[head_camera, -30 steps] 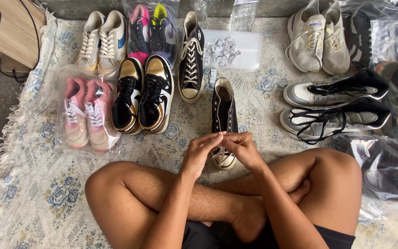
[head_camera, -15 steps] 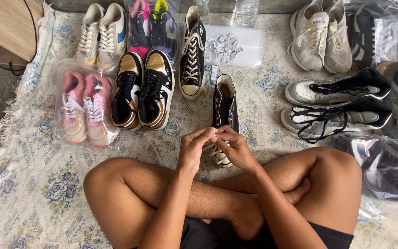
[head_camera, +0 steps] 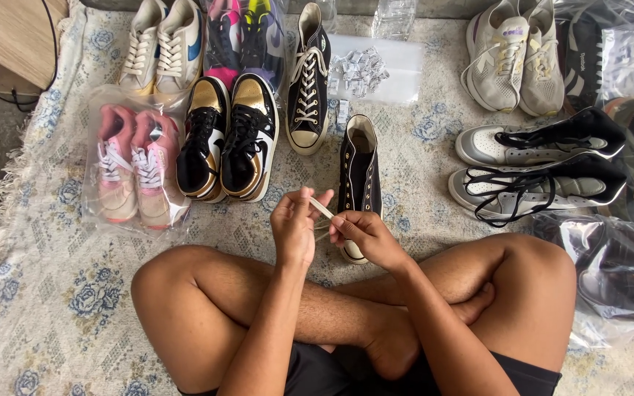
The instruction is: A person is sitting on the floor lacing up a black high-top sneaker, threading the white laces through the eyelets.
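Patterned rug (head_camera: 60, 308) carries everything; we sit cross-legged at its near edge, shoes spread out towards the far edge.

Both our hands meet just above the toe of the black high-top (head_camera: 359, 176), which lies near the rug's middle, sole down. Its long axis runs near-to-far: white toe cap towards us, partly hidden behind our right hand (head_camera: 368, 238), open collar pointing at the far edge. No lace shows in its eyelets.

Between the hands we hold a pale flat lace (head_camera: 322, 210). Left hand (head_camera: 295, 224) is pinched on its far end, fingers up; right hand is pinched on the near end, thumb and forefinger closed. The visible stretch of lace slants from left-far to right-near, short and taut. Whether more lace trails below the hands, we cannot tell.

Key relation: shoe sits directly beyond the grip, right hand nearer and overlapping the toe, left hand just beside the shoe's left side.

Around it:
- laced black high-top (head_camera: 307, 81) further out, to the left
- black-and-gold pair (head_camera: 229, 139) left of that
- pink pair in a clear bag (head_camera: 132, 165) towards the left edge
- white-and-black high-tops (head_camera: 541, 165) on their sides, towards the right edge
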